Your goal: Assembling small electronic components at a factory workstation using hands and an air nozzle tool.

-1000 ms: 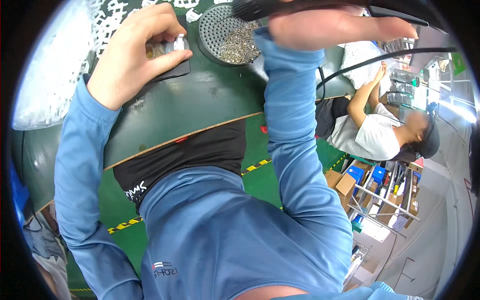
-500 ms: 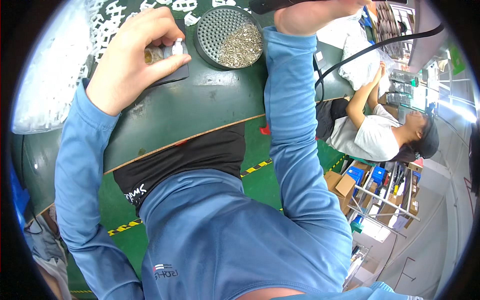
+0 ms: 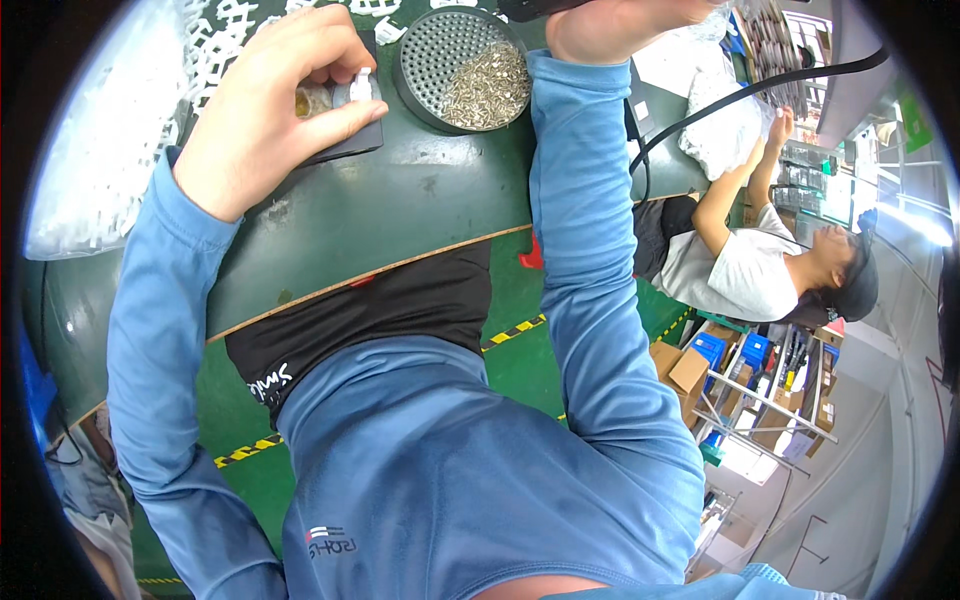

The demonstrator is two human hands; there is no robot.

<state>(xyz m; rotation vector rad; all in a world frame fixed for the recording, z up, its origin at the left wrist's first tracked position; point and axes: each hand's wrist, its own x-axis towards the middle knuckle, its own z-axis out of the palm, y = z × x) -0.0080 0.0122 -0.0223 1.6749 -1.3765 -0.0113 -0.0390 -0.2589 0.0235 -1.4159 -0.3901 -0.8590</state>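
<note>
On the green table (image 3: 430,195), left hand (image 3: 270,100) pinching a small white part (image 3: 363,84) over a dark block (image 3: 357,141), partly covering both. Just right, perforated round tray (image 3: 424,78) of metal pins (image 3: 486,88); far left, bulky plastic bag (image 3: 100,140). At upper edge, right hand (image 3: 608,30) beside dark tool (image 3: 533,9), fingers cut off: cannot tell whether gripping.

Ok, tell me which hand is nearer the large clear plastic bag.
Left. The left hand is just right of the bag; the right hand is much farther right, past the round dark-grey perforated tray of metal pins.
</note>
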